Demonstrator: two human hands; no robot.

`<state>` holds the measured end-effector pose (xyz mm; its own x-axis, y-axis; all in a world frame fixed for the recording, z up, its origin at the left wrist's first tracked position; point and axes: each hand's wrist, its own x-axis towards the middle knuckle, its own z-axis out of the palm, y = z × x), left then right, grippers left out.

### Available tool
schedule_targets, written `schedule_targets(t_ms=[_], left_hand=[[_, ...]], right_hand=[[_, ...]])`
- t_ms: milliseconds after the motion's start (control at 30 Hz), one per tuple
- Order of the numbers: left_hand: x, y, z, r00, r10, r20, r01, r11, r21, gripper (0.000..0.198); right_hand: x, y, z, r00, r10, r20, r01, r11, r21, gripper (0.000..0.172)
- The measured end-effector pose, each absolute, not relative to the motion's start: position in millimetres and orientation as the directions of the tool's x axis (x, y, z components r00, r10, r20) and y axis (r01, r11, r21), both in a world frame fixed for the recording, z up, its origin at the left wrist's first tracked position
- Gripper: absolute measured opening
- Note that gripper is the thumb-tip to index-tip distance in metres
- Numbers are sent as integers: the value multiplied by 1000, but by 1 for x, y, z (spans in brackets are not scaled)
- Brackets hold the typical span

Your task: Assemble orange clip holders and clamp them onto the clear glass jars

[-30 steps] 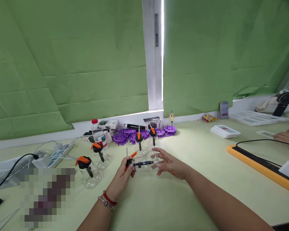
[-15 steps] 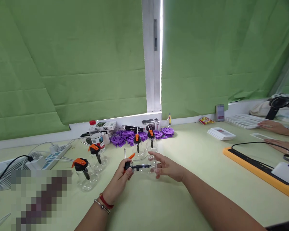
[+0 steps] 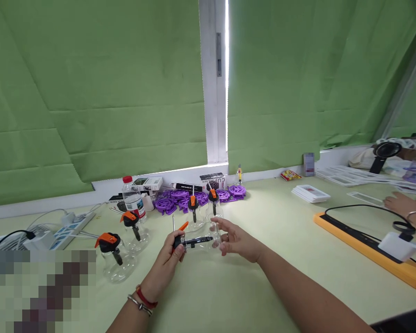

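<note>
We are pinching the black-and-orange pump cap (image 3: 178,240) with our left hand (image 3: 164,264), our right hand (image 3: 239,241) clasping the clear plastic bottle (image 3: 203,244) level, steady.

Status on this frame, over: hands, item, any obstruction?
Left hand grips the clear bottle by its black-and-orange cap end. Right hand cups its base; bottle held sideways. Four standing bottles beyond, apart from both hands.
</note>
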<state>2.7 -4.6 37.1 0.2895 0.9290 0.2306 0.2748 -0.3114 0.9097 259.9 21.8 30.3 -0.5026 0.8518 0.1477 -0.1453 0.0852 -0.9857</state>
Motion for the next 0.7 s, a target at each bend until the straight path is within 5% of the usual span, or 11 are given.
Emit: schedule_targets(t_ms=[100, 200, 333, 467, 567, 700], left_hand=[[5, -5, 36, 303, 918, 256, 281, -343, 896, 45], [6, -5, 34, 316, 913, 258, 278, -349, 895, 46], [4, -3, 36, 288, 926, 244, 259, -321, 911, 44], [2, -2, 36, 298, 922, 247, 263, -328, 907, 45], [4, -3, 35, 317, 912, 259, 269, -349, 898, 46], [5, -4, 35, 324, 916, 235, 257, -324, 911, 47]], right_hand=[[256, 25, 25, -494, 869, 17, -41, -4, -999, 60], [253, 29, 20, -482, 869, -113, 98, -75, -992, 80], [259, 27, 25, -470, 881, 50, -36, 38, -999, 58], [262, 24, 30, -485, 857, 174, -124, 129, -984, 81], [257, 25, 26, -487, 870, 73, -60, 50, -997, 65], [253, 27, 23, -493, 864, -104, 81, -74, -994, 84]])
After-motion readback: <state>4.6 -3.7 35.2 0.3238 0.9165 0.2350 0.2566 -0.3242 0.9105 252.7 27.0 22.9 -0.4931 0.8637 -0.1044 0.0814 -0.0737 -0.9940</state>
